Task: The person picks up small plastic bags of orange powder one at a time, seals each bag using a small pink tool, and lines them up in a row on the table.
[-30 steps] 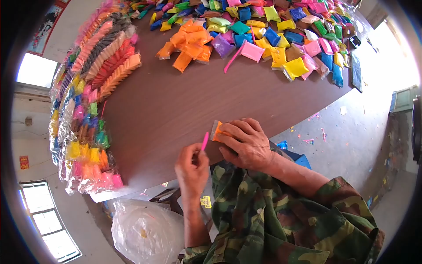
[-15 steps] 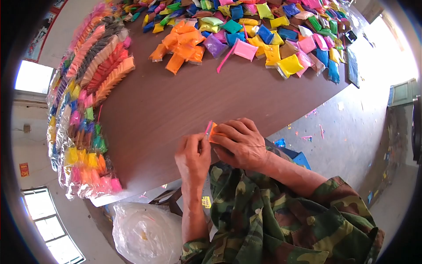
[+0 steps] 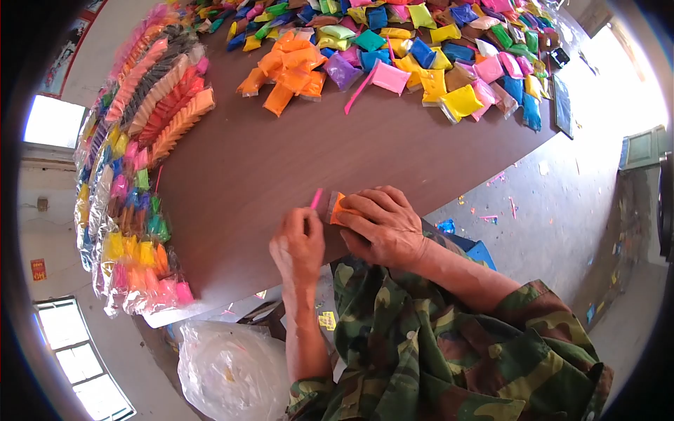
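Between the thumb and fingers of my left hand (image 3: 298,244) a thin pink strip (image 3: 316,198) is pinched, its end sticking up. My right hand (image 3: 382,224) is closed around a small orange packet (image 3: 339,209), with the packet's clear edge facing my left hand. A narrow gap separates the strip from the packet. Both hands are over the near edge of the brown table (image 3: 246,168). My right fingers cover most of the packet.
Orange packets (image 3: 291,67) are heaped at the table's far side, beside a large spread of mixed-colour packets (image 3: 435,52). Rows of bagged packets (image 3: 144,175) line the left edge. A pink packet with a strip (image 3: 388,76) lies farther back. A clear plastic bag (image 3: 232,368) stands below.
My left hand has moved left, away from the packet, taking the pink strip with it. The strip was at the packet's edge before. My right hand has stayed nearly still.
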A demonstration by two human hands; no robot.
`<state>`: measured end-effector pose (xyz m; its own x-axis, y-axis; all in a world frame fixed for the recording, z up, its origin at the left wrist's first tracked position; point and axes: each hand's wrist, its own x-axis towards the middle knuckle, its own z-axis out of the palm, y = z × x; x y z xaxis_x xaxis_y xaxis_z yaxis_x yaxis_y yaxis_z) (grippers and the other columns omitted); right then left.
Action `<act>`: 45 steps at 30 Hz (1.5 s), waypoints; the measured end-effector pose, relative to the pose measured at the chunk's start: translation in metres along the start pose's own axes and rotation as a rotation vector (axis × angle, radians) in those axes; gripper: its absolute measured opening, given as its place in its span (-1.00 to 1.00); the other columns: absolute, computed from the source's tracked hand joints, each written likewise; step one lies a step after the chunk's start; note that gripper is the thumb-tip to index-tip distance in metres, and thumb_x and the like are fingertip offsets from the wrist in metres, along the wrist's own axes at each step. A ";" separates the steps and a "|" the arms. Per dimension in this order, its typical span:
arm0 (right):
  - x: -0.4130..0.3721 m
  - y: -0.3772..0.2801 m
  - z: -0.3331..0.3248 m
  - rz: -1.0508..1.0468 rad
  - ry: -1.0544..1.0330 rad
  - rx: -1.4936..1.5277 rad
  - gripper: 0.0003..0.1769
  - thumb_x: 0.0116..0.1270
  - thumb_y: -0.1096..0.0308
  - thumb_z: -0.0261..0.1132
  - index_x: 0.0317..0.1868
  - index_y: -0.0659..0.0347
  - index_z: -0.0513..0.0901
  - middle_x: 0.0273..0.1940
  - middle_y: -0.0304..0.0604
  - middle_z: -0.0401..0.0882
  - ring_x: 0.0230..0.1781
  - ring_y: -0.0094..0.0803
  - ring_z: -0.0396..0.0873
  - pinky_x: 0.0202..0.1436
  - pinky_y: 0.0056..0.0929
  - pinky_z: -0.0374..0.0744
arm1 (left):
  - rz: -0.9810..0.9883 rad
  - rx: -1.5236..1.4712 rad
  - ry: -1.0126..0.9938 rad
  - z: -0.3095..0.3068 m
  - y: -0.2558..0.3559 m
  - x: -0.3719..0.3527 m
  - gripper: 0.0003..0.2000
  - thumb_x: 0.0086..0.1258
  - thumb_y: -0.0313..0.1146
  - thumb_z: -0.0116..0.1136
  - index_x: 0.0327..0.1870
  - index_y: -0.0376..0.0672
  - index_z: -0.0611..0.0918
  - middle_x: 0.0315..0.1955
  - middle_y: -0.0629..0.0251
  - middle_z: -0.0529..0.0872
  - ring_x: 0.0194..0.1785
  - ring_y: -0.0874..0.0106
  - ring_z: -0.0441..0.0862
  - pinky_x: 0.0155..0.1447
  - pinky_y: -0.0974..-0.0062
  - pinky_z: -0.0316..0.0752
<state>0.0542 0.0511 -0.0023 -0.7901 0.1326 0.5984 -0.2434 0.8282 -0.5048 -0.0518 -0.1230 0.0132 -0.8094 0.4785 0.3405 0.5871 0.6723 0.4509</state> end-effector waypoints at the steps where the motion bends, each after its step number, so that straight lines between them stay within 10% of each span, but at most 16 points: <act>1: 0.000 0.000 0.000 -0.002 -0.002 -0.001 -0.59 0.28 0.28 0.59 0.14 0.01 0.77 0.22 -0.25 0.69 0.25 -0.22 0.68 0.39 -0.10 0.52 | -0.037 -0.024 0.005 -0.004 -0.002 -0.001 -0.97 0.49 -0.51 0.40 -0.18 -0.24 0.77 -0.36 0.11 0.81 -0.41 0.26 0.76 -0.27 0.30 0.62; 12: -0.004 -0.001 0.002 0.006 0.019 -0.006 -0.62 0.28 0.30 0.56 0.12 -0.03 0.80 0.22 -0.26 0.69 0.20 -0.16 0.71 0.32 -0.13 0.56 | -0.230 -0.063 -0.012 -0.022 0.000 -0.026 -0.93 0.47 -0.48 0.44 -0.22 -0.19 0.73 -0.35 0.10 0.80 -0.34 0.04 0.78 -0.23 0.14 0.65; 15: -0.005 0.000 0.003 0.012 0.016 -0.004 -0.59 0.29 0.28 0.56 0.16 -0.04 0.81 0.24 -0.23 0.68 0.19 -0.16 0.72 0.31 -0.15 0.57 | -0.113 -0.239 0.040 -0.019 0.020 -0.027 -0.96 0.48 -0.51 0.41 -0.20 -0.26 0.77 -0.40 0.10 0.82 -0.46 0.34 0.73 -0.30 0.32 0.62; 25: -0.005 -0.002 -0.012 0.043 0.064 0.117 -0.54 0.20 0.33 0.64 0.14 0.07 0.81 0.21 -0.12 0.69 0.13 -0.14 0.73 0.23 -0.17 0.63 | -0.152 -0.168 0.024 -0.032 0.022 -0.022 -0.94 0.50 -0.50 0.43 -0.17 -0.27 0.77 -0.38 0.18 0.81 -0.45 0.43 0.70 -0.31 0.39 0.59; 28: -0.012 0.009 -0.011 0.018 0.149 0.179 -0.55 0.10 0.45 0.67 0.06 0.13 0.83 0.12 -0.13 0.75 0.05 -0.14 0.76 0.11 -0.22 0.68 | -0.109 -0.308 -0.036 -0.028 0.045 -0.034 -0.93 0.46 -0.56 0.44 -0.13 -0.23 0.77 -0.34 0.07 0.81 -0.35 0.07 0.81 -0.25 0.19 0.66; 42: -0.013 0.010 -0.005 -0.012 0.113 0.092 -0.63 0.12 0.42 0.70 -0.04 0.02 0.85 0.00 -0.30 0.80 -0.16 -0.29 0.74 -0.05 -0.26 0.59 | -0.049 -0.265 -0.041 -0.010 0.037 -0.045 -0.96 0.50 -0.52 0.42 -0.14 -0.24 0.77 -0.35 0.09 0.83 -0.38 0.28 0.81 -0.24 0.33 0.66; 45: -0.014 0.007 -0.005 0.018 0.067 0.061 -0.64 0.18 0.37 0.68 0.00 0.00 0.83 0.02 -0.33 0.74 -0.08 -0.29 0.73 0.06 -0.26 0.59 | -0.097 -0.109 -0.006 -0.008 0.017 -0.046 -0.94 0.48 -0.54 0.44 -0.15 -0.22 0.75 -0.31 0.09 0.81 -0.30 0.03 0.81 -0.26 0.14 0.65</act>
<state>0.0660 0.0577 -0.0109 -0.7556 0.1852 0.6284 -0.2650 0.7908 -0.5517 -0.0046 -0.1374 0.0119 -0.8624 0.4177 0.2858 0.5035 0.6507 0.5684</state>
